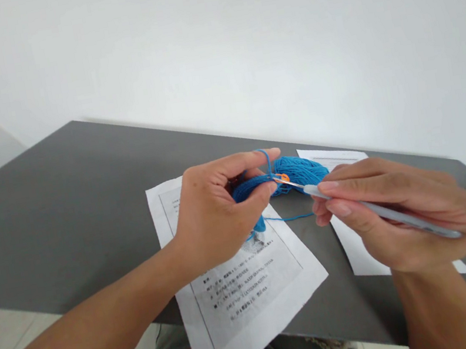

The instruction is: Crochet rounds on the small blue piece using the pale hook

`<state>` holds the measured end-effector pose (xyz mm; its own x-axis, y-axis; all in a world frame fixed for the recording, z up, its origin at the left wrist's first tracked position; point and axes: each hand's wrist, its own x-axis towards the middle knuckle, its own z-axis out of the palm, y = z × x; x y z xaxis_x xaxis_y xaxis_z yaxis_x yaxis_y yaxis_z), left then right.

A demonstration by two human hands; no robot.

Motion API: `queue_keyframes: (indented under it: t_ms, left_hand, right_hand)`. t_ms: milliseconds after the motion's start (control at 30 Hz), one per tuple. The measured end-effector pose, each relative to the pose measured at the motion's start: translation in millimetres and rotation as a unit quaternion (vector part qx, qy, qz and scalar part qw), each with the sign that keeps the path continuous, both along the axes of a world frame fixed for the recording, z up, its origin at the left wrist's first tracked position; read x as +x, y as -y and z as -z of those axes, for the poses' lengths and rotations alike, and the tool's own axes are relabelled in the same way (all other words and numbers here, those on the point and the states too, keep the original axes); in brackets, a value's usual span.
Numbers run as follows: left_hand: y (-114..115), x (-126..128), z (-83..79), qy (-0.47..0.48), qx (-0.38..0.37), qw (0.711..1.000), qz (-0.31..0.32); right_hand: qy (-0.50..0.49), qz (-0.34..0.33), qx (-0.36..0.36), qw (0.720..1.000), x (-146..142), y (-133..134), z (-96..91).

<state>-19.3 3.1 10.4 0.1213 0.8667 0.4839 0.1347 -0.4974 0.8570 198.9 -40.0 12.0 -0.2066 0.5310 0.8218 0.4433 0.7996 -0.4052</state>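
My left hand [221, 212] pinches a piece of blue crochet work [247, 189] between thumb and fingers. A strand of blue yarn [268, 159] loops over its raised index finger. In my right hand [393, 207] is a crochet hook [386, 212] with a grey handle, held like a pen. The hook's metal tip meets the edge of the work, close to my left thumb. An orange stitch marker [283, 178] shows beside the tip. Behind the hands lies a skein of blue yarn [304, 170]. My left hand hides much of the crochet piece.
A printed sheet [255, 308] lies under my left hand and hangs over the near edge of the dark grey table [87, 211]. Another white sheet [362, 254] is partly covered by my right hand. A white wall [212, 53] rises behind the table.
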Motion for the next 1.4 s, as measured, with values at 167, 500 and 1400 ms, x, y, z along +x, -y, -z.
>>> queue_keyframes:
  t_ms: [167,500,1400]
  left_hand:
    - [0.9,1.3,2.5,-0.008,0.046,0.998,-0.034]
    - [2.4,4.1,3.9,-0.008,0.055,0.995,-0.084]
    - [-5.1,-1.2,10.3,-0.101,0.161,0.980,-0.062]
  right_hand:
    - [0.046,0.046,0.057,0.996,-7.1,1.8,0.7]
    - [-0.124,0.031,-0.008,0.992,-35.9,2.4,15.6]
    - [0.237,0.071,0.208,0.946,-20.7,-4.7,0.3]
